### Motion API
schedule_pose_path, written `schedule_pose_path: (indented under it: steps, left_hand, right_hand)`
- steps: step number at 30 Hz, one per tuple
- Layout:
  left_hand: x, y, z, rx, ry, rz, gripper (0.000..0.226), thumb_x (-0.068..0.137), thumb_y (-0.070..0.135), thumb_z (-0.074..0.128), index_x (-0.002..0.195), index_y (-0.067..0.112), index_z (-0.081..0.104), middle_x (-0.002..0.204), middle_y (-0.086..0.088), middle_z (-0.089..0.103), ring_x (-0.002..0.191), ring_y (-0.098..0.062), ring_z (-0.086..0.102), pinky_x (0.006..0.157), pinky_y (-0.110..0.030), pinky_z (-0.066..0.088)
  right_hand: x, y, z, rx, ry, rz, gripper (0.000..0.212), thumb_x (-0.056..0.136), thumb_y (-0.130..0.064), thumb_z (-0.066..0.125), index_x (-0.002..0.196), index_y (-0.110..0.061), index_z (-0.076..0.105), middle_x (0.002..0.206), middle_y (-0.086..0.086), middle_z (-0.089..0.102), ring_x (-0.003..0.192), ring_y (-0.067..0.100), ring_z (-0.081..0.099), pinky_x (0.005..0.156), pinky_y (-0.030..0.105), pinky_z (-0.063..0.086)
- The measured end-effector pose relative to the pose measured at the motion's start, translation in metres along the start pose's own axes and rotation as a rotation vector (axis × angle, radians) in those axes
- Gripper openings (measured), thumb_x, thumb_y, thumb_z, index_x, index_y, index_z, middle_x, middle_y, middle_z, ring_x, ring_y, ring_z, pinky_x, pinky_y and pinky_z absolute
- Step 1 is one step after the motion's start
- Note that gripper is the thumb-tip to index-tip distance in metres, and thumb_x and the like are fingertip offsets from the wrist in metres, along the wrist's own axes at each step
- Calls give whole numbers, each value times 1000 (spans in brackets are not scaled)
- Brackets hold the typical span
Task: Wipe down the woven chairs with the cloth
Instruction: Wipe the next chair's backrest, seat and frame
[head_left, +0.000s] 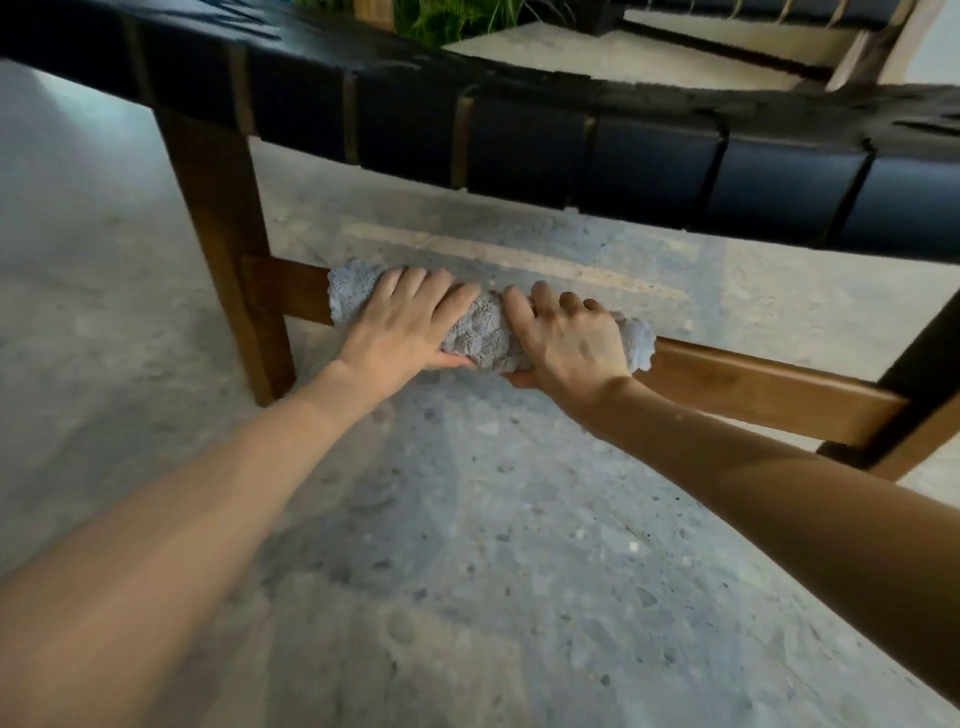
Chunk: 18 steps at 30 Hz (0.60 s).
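Concrete floor (467, 571), two woven chairs (519, 150), one cloth (478, 332) gripped by left hand (400, 327) and right hand (571, 338)

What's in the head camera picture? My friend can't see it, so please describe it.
Two hands, left hand and right hand, grip a pale cloth wrapped around a chair's low wooden rail. Above is the black woven seat; below, a speckled grey floor.
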<state>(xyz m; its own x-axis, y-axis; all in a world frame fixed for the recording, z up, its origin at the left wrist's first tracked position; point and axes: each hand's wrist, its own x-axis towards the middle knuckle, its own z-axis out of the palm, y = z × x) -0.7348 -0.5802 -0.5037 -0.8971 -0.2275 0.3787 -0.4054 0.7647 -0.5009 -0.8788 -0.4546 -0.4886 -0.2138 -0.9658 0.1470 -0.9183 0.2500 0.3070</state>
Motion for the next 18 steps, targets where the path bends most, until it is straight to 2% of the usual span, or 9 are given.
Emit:
schedule_pose_path:
  steps: [4, 6, 9, 12, 15, 18]
  left_hand:
    - [-21, -37, 8, -2, -99, -34, 82, 69, 67, 59, 122, 6, 50, 97, -13, 61, 85, -30, 61, 79, -36, 49]
    - [-31, -55, 11, -26, -154, -82, 78, 71, 58, 67, 124, 2, 54, 103, -19, 60, 92, -35, 60, 86, -41, 47]
    - [-45, -83, 19, -147, -230, -141, 78, 80, 47, 65, 136, -2, 41, 121, -28, 50, 112, -43, 48, 104, -49, 31]
    - [-52, -99, 26, -168, -339, -180, 83, 88, 51, 52, 147, 2, 21, 140, -24, 33, 131, -38, 30, 114, -44, 11]
    - [-53, -95, 26, -221, -368, -234, 81, 91, 50, 48, 149, 6, 12, 146, -19, 25, 138, -32, 20, 117, -39, 0]
    - [-57, -86, 19, -284, -365, -323, 77, 94, 45, 46, 150, 9, 7, 153, -15, 15, 144, -29, 7, 117, -37, -6]
  right_hand:
    - [34, -37, -10, 58, -49, -32, 78, 80, -48, 71, 131, -13, 24, 125, 14, 46, 102, 33, 59, 75, 41, 48]
    - [52, -57, -15, 84, -70, -47, 80, 79, -45, 72, 133, -13, 22, 129, 16, 43, 105, 35, 57, 73, 41, 47]
    - [78, -86, -21, 47, -81, -93, 82, 79, -47, 71, 134, -10, 21, 131, 16, 43, 108, 33, 57, 67, 36, 37]
    - [93, -104, -28, 59, -110, -124, 81, 79, -47, 71, 133, -9, 23, 133, 14, 46, 110, 31, 57, 67, 35, 35]
    - [93, -107, -34, 61, -166, -119, 92, 78, -50, 71, 140, -9, 16, 142, 17, 33, 121, 37, 49, 80, 39, 44]
    - [79, -103, -37, -67, -156, -206, 113, 79, -73, 51, 148, -4, -6, 148, 19, 19, 128, 41, 36, 100, 46, 37]
